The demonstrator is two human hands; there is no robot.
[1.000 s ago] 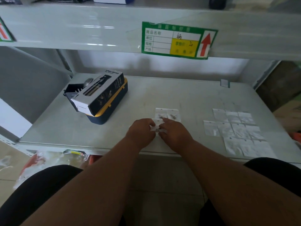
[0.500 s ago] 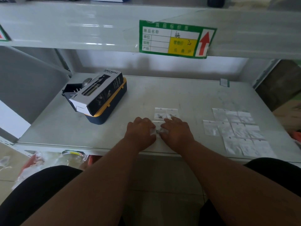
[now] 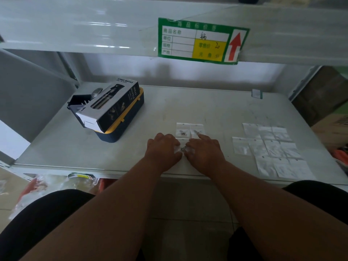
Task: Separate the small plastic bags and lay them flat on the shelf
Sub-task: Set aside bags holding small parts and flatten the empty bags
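Both hands are seen palm-down near the front edge of a pale grey, smooth metal shelf (image 3: 216,110). The left hand (image 3: 163,150) and right hand (image 3: 204,150) are set close together over a small clear plastic bag (image 3: 181,147), crinkled and glossy, w/ a dark bit inside. The bag is pressed to the shelf between thumbs & fingertips; whether each grip is clamped on the film or only resting on it can't be told, since the fingers are curled under.

Just beyond the knuckles, two more bags (image 3: 189,130) are laid flat side by side, each square, w/ small dark contents. Well apart to the right, a patch of flat translucent bags (image 3: 271,147) is spread in rough rows, edges touching or overlapping.

At left rear, a dark printed cardboard box (image 3: 111,106), marked SPRAY BOTTLE, is tilted atop a navy case w/ yellow rim (image 3: 124,129). A green-bordered paper label (image 3: 202,41) w/ red arrow is stuck to the shelf edge above.
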